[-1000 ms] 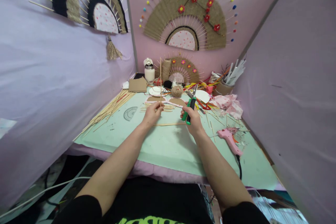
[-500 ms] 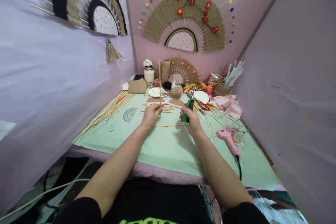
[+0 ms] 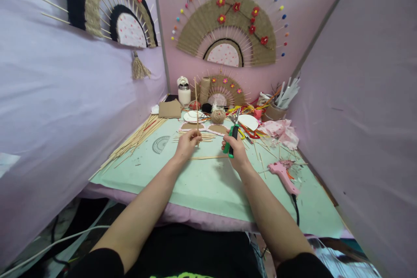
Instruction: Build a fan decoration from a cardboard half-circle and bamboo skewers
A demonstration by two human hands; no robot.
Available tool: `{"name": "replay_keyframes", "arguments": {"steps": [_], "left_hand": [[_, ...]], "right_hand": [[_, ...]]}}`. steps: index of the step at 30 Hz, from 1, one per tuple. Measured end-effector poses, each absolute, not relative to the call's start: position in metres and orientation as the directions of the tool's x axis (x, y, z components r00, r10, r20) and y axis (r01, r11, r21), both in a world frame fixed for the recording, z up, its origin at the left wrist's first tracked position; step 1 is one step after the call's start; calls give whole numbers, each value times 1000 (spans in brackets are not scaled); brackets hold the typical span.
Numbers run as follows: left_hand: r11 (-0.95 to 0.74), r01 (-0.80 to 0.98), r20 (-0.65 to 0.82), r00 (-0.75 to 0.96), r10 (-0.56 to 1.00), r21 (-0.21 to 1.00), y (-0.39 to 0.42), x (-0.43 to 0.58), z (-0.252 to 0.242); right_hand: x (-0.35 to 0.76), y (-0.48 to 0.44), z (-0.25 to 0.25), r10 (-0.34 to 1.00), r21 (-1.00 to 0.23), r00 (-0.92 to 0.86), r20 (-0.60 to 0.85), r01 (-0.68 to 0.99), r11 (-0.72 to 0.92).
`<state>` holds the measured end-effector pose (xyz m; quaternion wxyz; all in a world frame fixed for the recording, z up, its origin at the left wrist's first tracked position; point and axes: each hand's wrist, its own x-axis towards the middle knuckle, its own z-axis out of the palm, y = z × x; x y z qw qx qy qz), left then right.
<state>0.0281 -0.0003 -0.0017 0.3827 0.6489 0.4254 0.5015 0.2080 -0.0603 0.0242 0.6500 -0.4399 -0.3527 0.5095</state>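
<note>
My left hand (image 3: pixel 186 144) is closed around a thin bamboo stick (image 3: pixel 196 105) that stands nearly upright above the green cutting mat (image 3: pixel 202 178). My right hand (image 3: pixel 237 150) grips green-handled cutters (image 3: pixel 232 134), blades pointing away from me. A loose stick (image 3: pixel 208 157) lies flat on the mat between the two hands. Just beyond the hands lie brown cardboard half-circles (image 3: pixel 217 128) with short sticks beside them.
A long bundle of bamboo sticks (image 3: pixel 135 139) lies along the mat's left side. A pink glue gun (image 3: pixel 282 174) rests at the right. A twine ball (image 3: pixel 217 116), white jar (image 3: pixel 184 91), cup of strips (image 3: pixel 275 108) and pink cloth (image 3: pixel 279 130) crowd the back. Decorated fans hang on the pink walls.
Both hands stay almost where they were, still holding the stick and the cutters. The view has tilted down slightly, so the scene sits a little higher in the picture.
</note>
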Motion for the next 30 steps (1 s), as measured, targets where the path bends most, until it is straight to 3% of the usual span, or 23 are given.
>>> {"name": "replay_keyframes", "arguments": {"steps": [30], "left_hand": [[-286, 91, 276, 110, 955, 954, 1, 29, -9]], "right_hand": [[209, -57, 19, 972, -932, 233, -5, -353, 80]]}}
